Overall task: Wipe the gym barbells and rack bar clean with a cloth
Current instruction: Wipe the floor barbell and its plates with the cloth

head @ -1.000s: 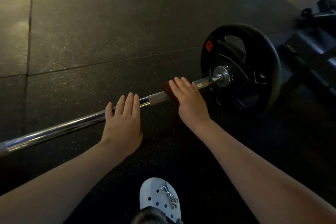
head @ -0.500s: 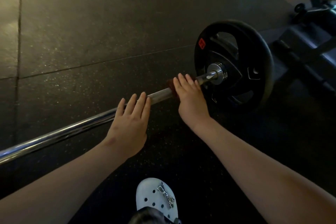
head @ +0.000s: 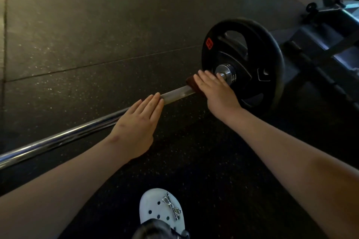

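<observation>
Wiping the last stretch of the barbell (head: 77, 132) shaft, right up against the weight plate (head: 242, 31), by the look of it. Best bet here: wrap the dark red cloth (head: 191, 82) fully round the steel, squeeze, and twist while sliding away from the plate, instead of just rubbing the top. Worth poking a cloth edge into the corner by the collar (head: 226, 72) at the plate's centre too, a likely grime trap. Go easy on the downward push, so as not to roll the plate along the rubber floor (head: 97, 25).

Fingers now. Right hand (head: 215, 91): laid over the cloth on the shaft, just short of the plate's hub, fingers (head: 206, 77) fairly straight and close together, tips almost at the collar. Pressing rather than wrapping, by appearance. Thumb hidden, so no telling whether hooked underneath. Left hand (head: 136, 130): further from the plate along the shaft, fingers (head: 151, 103) straight and together, lying flat across the steel, holding nothing, probably just steadying. Bare matte patch of shaft between the two hands.

Also around: a white clog (head: 161, 207) with a bow charm well to the near side of the plate, and a bench frame (head: 330, 44) just past the plate's far side.
</observation>
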